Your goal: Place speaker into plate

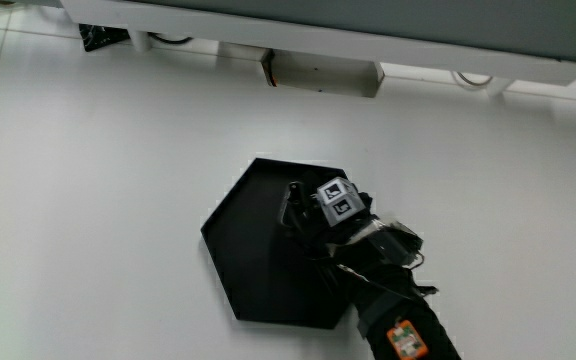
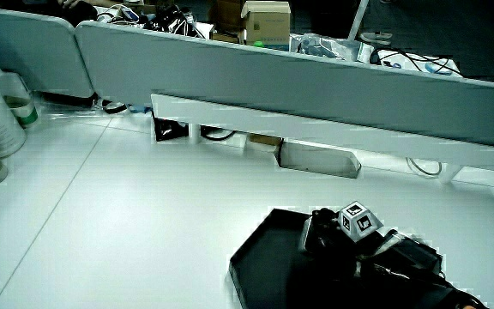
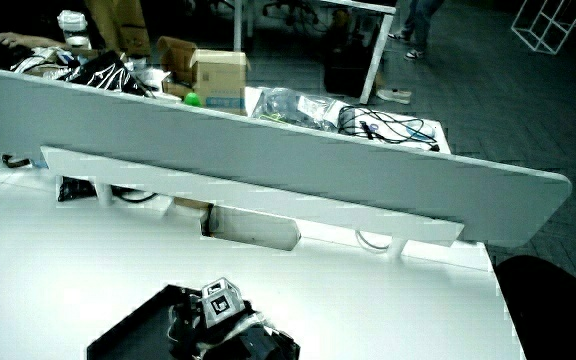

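White table point(image 1: 118, 150) carries the black plate point(image 1: 253, 250); the hand point(image 1: 333, 215) hovers over the plate, fingers curled around a dark object, apparently the speaker point(image 1: 295, 205).

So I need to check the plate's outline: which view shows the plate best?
The main view: it looks down on the black plate, showing its angular outline, with the hand over one edge. Both side views show it low and cut off.
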The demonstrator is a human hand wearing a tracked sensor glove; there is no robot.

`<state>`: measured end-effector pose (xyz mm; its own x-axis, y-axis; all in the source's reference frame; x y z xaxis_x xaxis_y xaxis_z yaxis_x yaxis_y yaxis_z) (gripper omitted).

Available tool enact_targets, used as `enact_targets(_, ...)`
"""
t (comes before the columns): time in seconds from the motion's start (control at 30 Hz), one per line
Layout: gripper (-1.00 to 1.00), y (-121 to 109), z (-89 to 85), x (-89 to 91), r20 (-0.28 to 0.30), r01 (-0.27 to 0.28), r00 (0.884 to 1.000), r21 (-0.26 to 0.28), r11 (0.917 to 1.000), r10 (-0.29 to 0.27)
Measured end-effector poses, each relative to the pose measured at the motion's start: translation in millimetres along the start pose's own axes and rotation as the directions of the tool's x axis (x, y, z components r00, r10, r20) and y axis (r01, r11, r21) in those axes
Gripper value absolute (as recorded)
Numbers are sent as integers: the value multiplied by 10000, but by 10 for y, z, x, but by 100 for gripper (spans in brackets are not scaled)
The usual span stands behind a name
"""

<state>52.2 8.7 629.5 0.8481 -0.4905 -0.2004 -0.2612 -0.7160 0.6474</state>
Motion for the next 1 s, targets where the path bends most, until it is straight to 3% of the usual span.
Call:
enact_targets(0.03, 0, 33, -3, -49, -3, -272, 9996, -201, 9994, 272)
enact_targets(0.1, 0, 65, 42, -108, -58, -565, 9984, -71, 9984, 564)
enact_targets(0.17, 0, 156, 10, -153, 177, -780, 9967, -607, 9951, 792)
enact_targets(0.27, 0, 208, -49, -170, 493, -610, 9965, -1184, 9911, 672)
enact_targets(0.37, 0, 236, -93, -187, 555, -531, 9966, -1363, 9892, 612)
enact_targets(0.43, 0, 264, -116, -200, 678, -661, 9946, -1715, 9830, 787)
enact_targets(0.5, 0, 253, -102, -185, 647, -643, 9950, -1636, 9844, 758)
enact_targets(0.6, 0, 283, -182, -198, 874, -573, 9932, -2037, 9773, 765)
enact_targets(0.67, 0, 264, -206, -179, 1044, -375, 9928, -1953, 9800, 588)
enact_targets(0.73, 0, 262, -269, -157, 1008, -361, 9932, -2120, 9766, 586)
enact_targets(0.77, 0, 279, -334, -158, 1035, -436, 9922, -2363, 9707, 698)
enact_targets(0.83, 0, 255, -401, -115, 1218, 51, 9922, -2384, 9712, 247)
enact_targets(0.9, 0, 260, -457, -98, 820, -289, 9952, -2725, 9617, 531)
enact_targets(0.93, 0, 239, -426, -83, 972, -63, 9947, -2671, 9636, 335)
enact_targets(0.97, 0, 263, -455, -80, 908, -113, 9951, -2941, 9557, 397)
enact_targets(1.0, 0, 270, -468, -75, 688, -303, 9962, -3010, 9531, 535)
